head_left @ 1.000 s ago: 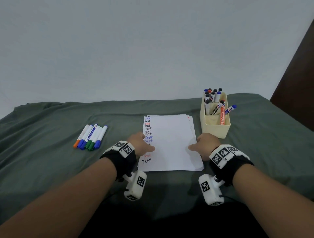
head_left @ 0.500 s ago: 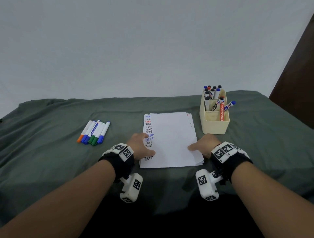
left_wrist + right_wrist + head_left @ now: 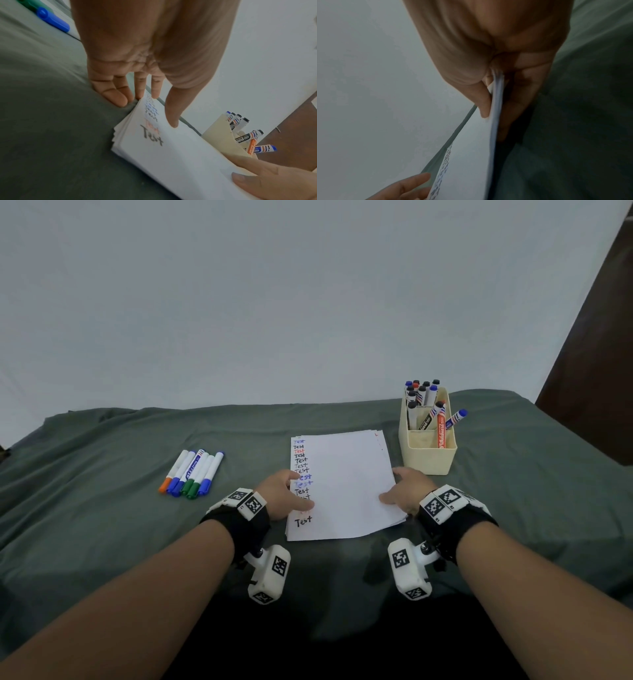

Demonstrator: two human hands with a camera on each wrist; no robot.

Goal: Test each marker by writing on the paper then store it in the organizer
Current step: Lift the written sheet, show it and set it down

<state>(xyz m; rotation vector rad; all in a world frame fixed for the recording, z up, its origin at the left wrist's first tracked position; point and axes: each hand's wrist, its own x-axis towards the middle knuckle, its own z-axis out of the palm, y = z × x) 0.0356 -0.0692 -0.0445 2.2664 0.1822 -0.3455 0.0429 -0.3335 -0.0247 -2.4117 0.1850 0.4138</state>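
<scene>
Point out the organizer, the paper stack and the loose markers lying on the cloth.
organizer [image 3: 428, 455]: head view, front wall.
paper stack [image 3: 346, 487]: head view, blank middle of top sheet.
loose markers [image 3: 197, 470]: head view, barrels mid-row.

My left hand [image 3: 284, 496] lies flat at 9 o'clock, fingers straight. My right hand [image 3: 406, 491] at 3 o'clock pinches the paper [image 3: 346, 484] edge.

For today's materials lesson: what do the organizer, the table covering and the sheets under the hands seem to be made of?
Organizer: probably matte cream plastic; smooth, rigid moulded walls.
Table covering: dull green woven cloth, judging by its soft folds and wrinkles.
Sheets: a stack of thin white paper; layered edges show, and ink has taken on top.
</scene>
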